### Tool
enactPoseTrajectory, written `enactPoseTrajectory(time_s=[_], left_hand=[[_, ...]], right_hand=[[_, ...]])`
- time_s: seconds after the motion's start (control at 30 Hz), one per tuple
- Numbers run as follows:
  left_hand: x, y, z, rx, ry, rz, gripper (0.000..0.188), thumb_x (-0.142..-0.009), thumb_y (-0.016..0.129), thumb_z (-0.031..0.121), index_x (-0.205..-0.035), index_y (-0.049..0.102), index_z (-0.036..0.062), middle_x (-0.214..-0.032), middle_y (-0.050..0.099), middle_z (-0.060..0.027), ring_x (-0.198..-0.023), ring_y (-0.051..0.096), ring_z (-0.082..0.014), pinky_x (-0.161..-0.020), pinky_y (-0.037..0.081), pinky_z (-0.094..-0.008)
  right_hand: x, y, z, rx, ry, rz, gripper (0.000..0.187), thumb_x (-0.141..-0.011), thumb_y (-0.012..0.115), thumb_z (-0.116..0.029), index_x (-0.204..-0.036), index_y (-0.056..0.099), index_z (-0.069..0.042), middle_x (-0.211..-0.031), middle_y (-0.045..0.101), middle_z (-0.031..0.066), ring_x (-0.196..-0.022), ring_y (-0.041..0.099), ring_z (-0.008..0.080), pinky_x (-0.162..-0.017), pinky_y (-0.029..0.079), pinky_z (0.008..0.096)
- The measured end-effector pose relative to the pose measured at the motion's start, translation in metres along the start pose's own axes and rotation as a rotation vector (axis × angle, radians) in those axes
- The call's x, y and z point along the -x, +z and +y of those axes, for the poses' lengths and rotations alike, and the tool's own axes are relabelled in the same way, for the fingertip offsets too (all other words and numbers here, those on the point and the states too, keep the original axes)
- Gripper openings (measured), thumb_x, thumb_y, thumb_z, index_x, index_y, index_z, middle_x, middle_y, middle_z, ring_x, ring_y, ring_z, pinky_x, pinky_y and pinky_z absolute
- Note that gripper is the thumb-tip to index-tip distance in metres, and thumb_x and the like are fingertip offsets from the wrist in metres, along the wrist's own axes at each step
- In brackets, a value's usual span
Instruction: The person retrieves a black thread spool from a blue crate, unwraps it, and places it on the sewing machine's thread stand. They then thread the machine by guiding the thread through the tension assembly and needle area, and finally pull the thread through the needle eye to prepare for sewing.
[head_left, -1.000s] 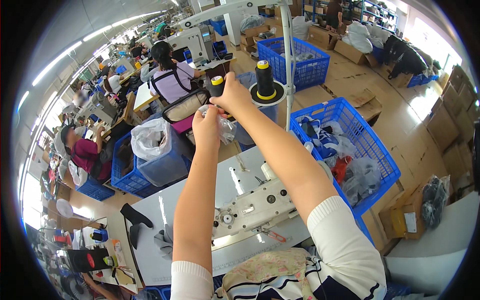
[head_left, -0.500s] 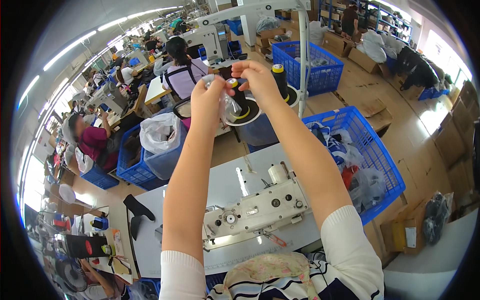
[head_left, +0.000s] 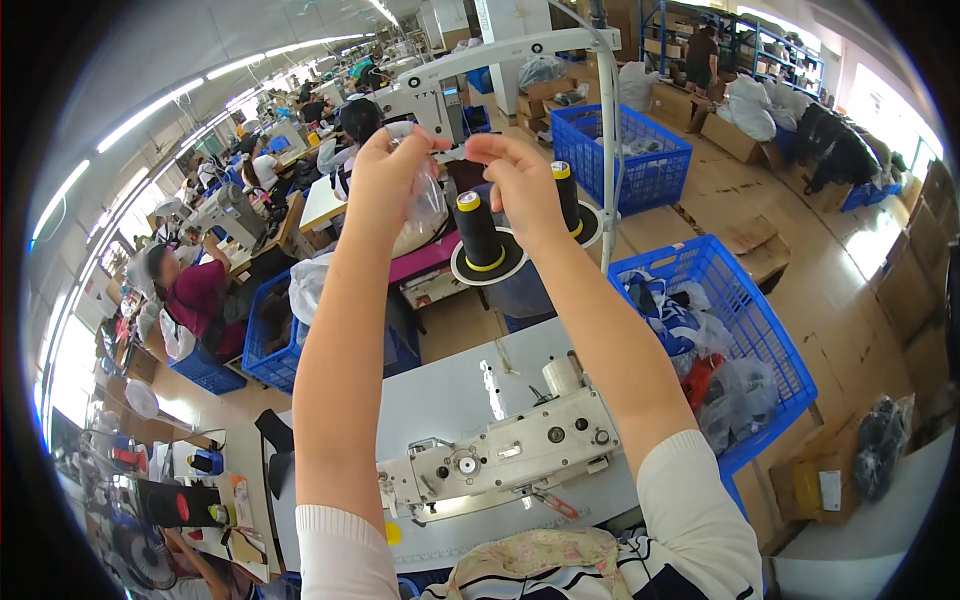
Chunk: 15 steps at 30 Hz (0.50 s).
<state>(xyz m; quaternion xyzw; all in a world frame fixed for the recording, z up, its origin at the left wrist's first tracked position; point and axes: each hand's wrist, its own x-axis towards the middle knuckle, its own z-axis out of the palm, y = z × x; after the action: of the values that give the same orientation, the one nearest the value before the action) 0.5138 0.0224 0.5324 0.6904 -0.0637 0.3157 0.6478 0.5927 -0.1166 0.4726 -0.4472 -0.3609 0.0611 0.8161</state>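
Observation:
Both my arms reach up and forward over a white sewing machine (head_left: 515,450). My left hand (head_left: 385,180) is closed on a crumpled clear plastic bag (head_left: 428,205), which hangs beneath its fingers. Level with it and a short way to the right, my right hand (head_left: 525,190) has its thumb and fingers drawn together; anything thin between them is too small to make out. Just below the hands, a black thread cone (head_left: 481,238) with a yellow base stands on a round holder. A second black thread cone (head_left: 566,192) is partly behind my right hand.
A pale thread-stand pole (head_left: 607,150) rises beside the cones. To the right, a blue crate (head_left: 770,340) holds bagged items; another blue crate (head_left: 650,165) sits farther back. At left, a person in a maroon top (head_left: 195,295) sits near blue crates. A red-handled tool (head_left: 557,505) lies by the machine.
My left hand has moved left and up with the plastic bag, away from the front cone, which now shows fully. The gap between my hands has widened slightly, and the view has shifted.

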Motion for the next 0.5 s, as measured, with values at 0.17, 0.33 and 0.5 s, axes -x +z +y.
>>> enactPoseTrajectory(time_s=[0.17, 0.33, 0.5], left_hand=[[0.007, 0.004, 0.003, -0.079, 0.026, 0.018, 0.026, -0.087, 0.062, 0.02, -0.102, 0.064, -0.0002, -0.069, 0.058, -0.0001, -0.059, 0.047, -0.0055, -0.055, 0.037, -0.021], [0.004, 0.002, 0.005, -0.102, -0.013, 0.009, 0.03, -0.087, 0.063, 0.022, -0.107, 0.063, -0.0004, -0.065, 0.053, 0.0036, -0.058, 0.045, -0.0045, -0.054, 0.033, -0.0205], [-0.001, -0.01, -0.002, -0.088, -0.004, -0.045, 0.03, -0.086, 0.065, 0.015, -0.108, 0.06, -0.0041, -0.087, 0.064, -0.0049, -0.073, 0.06, -0.008, -0.065, 0.046, -0.0207]], right_hand=[[-0.008, 0.019, -0.012, -0.343, 0.109, -0.147, 0.041, -0.087, 0.056, -0.01, -0.124, 0.047, 0.005, -0.099, 0.065, 0.0102, -0.067, 0.061, 0.0108, -0.048, 0.043, 0.0198], [-0.018, 0.008, -0.002, -0.294, 0.216, -0.327, 0.033, -0.089, 0.062, -0.018, -0.114, 0.056, 0.002, -0.086, 0.063, 0.006, -0.061, 0.054, 0.0065, -0.046, 0.039, 0.0181], [-0.024, 0.011, 0.005, -0.262, 0.218, -0.311, 0.017, -0.086, 0.067, -0.019, -0.092, 0.067, -0.004, -0.071, 0.058, -0.0003, -0.056, 0.047, 0.0026, -0.045, 0.031, 0.0163]])
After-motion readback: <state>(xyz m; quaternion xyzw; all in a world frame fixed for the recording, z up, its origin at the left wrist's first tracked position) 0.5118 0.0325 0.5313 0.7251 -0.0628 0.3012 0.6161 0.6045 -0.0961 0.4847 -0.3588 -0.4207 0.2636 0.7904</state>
